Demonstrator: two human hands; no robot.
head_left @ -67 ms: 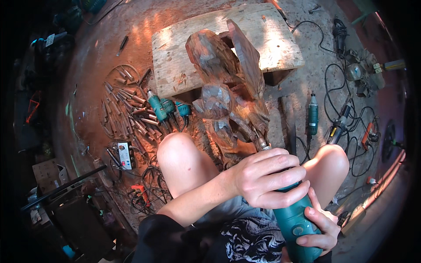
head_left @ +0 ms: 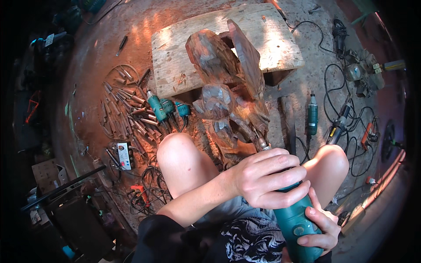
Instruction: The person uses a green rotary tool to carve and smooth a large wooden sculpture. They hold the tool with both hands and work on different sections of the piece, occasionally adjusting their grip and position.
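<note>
One teal power tool [head_left: 290, 222] slants across the near right of my view: the left hand [head_left: 269, 177] curls around its neck, the right hand [head_left: 323, 227] wraps its body, nearer. Its metal tip [head_left: 262, 143] points far and left at a reddish wood carving [head_left: 217, 103], just beyond the left hand; whether they touch, I cannot tell.

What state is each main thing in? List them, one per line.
Wood carving: faceted, upper part over the wooden platform
Green power tool: held, front end toward the carving
Left hand: closed around its front
Right hand: closed around its body
Slim green tool: lying unheld
Brown rods: loosely heaped
</note>
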